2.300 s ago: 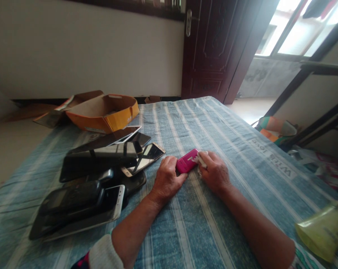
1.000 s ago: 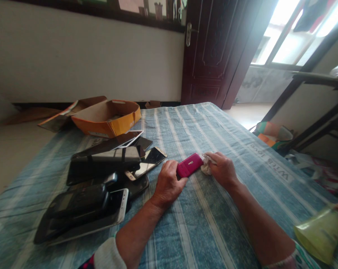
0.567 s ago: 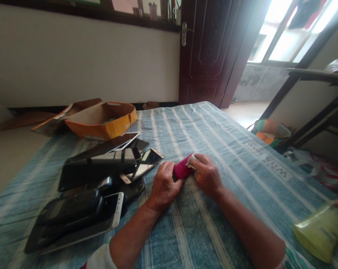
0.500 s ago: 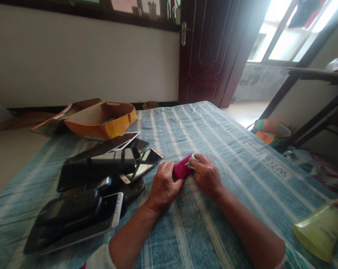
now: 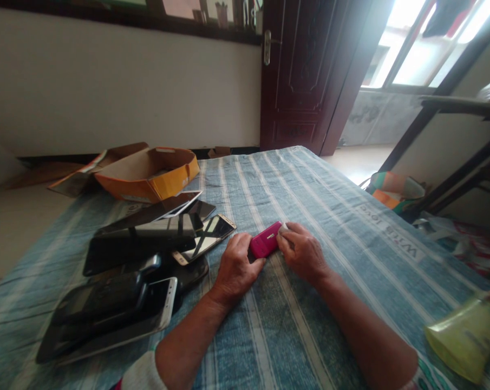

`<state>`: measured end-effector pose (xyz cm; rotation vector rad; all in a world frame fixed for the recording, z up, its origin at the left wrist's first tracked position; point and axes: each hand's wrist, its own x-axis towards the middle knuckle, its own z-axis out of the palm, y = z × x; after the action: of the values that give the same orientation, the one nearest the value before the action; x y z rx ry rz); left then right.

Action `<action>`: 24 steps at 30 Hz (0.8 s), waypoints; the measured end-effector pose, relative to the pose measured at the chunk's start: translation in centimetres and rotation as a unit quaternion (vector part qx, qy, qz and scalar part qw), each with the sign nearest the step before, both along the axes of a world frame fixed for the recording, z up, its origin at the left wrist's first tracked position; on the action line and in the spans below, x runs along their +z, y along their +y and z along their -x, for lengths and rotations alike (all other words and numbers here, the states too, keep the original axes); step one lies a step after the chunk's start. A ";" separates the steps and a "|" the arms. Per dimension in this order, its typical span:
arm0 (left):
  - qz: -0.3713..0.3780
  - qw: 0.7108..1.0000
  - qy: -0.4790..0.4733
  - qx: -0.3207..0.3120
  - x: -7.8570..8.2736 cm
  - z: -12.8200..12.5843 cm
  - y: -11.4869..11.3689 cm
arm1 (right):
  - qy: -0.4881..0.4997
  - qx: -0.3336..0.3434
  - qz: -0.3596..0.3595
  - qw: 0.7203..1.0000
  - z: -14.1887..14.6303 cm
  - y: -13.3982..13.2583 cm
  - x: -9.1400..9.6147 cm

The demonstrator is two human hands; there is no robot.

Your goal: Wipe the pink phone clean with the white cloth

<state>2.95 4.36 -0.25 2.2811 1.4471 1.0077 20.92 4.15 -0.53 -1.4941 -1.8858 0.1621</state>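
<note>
A pink mobile phone (image 5: 266, 241) with pale lettering on its face lies between my hands, low over the striped cloth. My left hand (image 5: 239, 265) grips its left end, thumb along the near edge and fingers at the far side. At the phone's right end, my right hand (image 5: 304, 252) pinches a small white wipe (image 5: 283, 228) against its edge; most of the wipe is hidden by the fingers. Just left of my left hand lies a gold-framed smartphone (image 5: 206, 239), beside a pile of dark phones and tablets (image 5: 139, 238).
Behind the pile stands an open orange cardboard box (image 5: 147, 184). A translucent yellow container (image 5: 458, 336) sits at the right edge. The blue striped cloth (image 5: 321, 200) covers the table, and a dark red door (image 5: 297, 81) stands beyond it.
My right hand has slid a little right with the wipe, from the phone's face to its right end, uncovering the lettering. My left hand keeps its hold.
</note>
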 end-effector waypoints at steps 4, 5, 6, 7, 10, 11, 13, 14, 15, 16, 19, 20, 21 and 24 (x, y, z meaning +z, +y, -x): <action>0.004 1.000 0.004 0.003 0.0 0.0 0.0 | 0.021 0.041 0.017 0.999 -1.0 0.6 -0.4; 0.003 1.000 0.004 0.004 0.0 0.0 0.0 | 0.030 0.049 0.019 0.998 -1.3 0.7 -0.6; 0.001 1.000 0.003 0.004 0.0 0.0 0.0 | 0.042 0.055 0.019 0.997 -1.5 0.8 -0.7; 0.000 1.000 0.002 0.003 0.0 0.0 0.0 | 0.054 0.058 0.019 0.997 -1.6 0.9 -0.9; 0.000 1.000 0.003 0.001 0.0 0.0 0.0 | 0.089 0.036 0.017 0.995 -1.9 1.1 -1.0; 0.001 1.000 0.005 0.001 0.1 0.0 0.0 | 0.097 0.024 0.019 0.995 -2.0 1.1 -1.0; 0.003 1.000 0.004 0.001 0.1 0.0 -0.1 | 0.097 0.014 0.029 0.995 -2.2 1.1 -0.8; 0.004 1.000 0.003 0.001 0.1 0.0 -0.1 | 0.092 0.017 0.034 0.995 -2.3 1.2 -0.8; 0.003 1.000 0.001 0.001 0.1 0.0 -0.1 | 0.086 0.026 0.038 0.995 -2.4 1.2 -0.7; 0.003 1.000 0.000 0.001 0.1 0.0 -0.1 | 0.082 0.036 0.039 0.995 -2.5 1.3 -0.7; 0.003 1.000 0.000 0.004 0.1 0.0 -0.1 | 0.095 0.056 0.026 0.994 -2.7 1.4 -0.9; 0.003 1.000 0.000 0.004 0.1 0.0 -0.1 | 0.103 0.060 0.016 0.993 -2.7 1.5 -1.1; 0.002 1.000 0.000 0.004 0.0 0.0 -0.1 | 0.111 0.062 0.005 0.992 -2.7 1.5 -1.2; -0.001 1.000 -0.001 0.004 0.0 0.0 -0.1 | 0.126 0.062 -0.033 0.990 -2.6 1.5 -1.6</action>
<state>2.93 4.28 -0.23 2.2765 1.4569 1.0140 23.50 5.70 -2.10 -1.2493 -1.7607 0.3267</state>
